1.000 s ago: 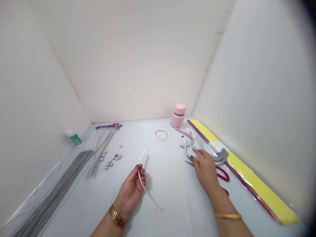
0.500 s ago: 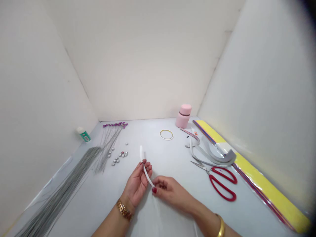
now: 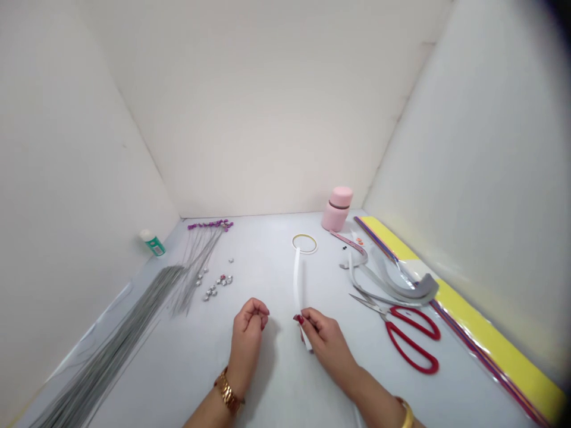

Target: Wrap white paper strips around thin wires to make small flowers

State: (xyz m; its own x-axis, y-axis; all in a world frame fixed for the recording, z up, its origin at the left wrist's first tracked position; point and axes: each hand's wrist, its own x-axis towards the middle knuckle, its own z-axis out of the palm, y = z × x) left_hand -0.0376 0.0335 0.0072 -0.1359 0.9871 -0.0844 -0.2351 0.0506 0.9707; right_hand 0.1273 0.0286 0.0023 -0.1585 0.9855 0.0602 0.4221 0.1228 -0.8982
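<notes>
A narrow white strip (image 3: 297, 279) is pinched in my right hand (image 3: 317, 333) near the middle of the table. Its upper part points away from me, with its tip by a thin tape ring (image 3: 304, 244); a short end shows below the fingers. To the left, apart from the strip, my left hand (image 3: 250, 324) is curled with its fingertips drawn together, and nothing shows in it. Small silvery folded pieces (image 3: 218, 285) lie beyond the left hand. Scissors with red handles (image 3: 413, 336) rest to the right of my right hand.
Grey wires (image 3: 134, 333) and purple-tipped stems (image 3: 209, 225) lie on the left, near a green-and-white bottle (image 3: 153, 242). A pink flask (image 3: 337, 209) stands at the back. Grey strips (image 3: 392, 285) and a yellow packet (image 3: 486, 315) lie on the right.
My left hand has let go of the strip and curled up. My right hand has moved right with the strip, which now stretches farther toward the tape ring. The view has shifted slightly.
</notes>
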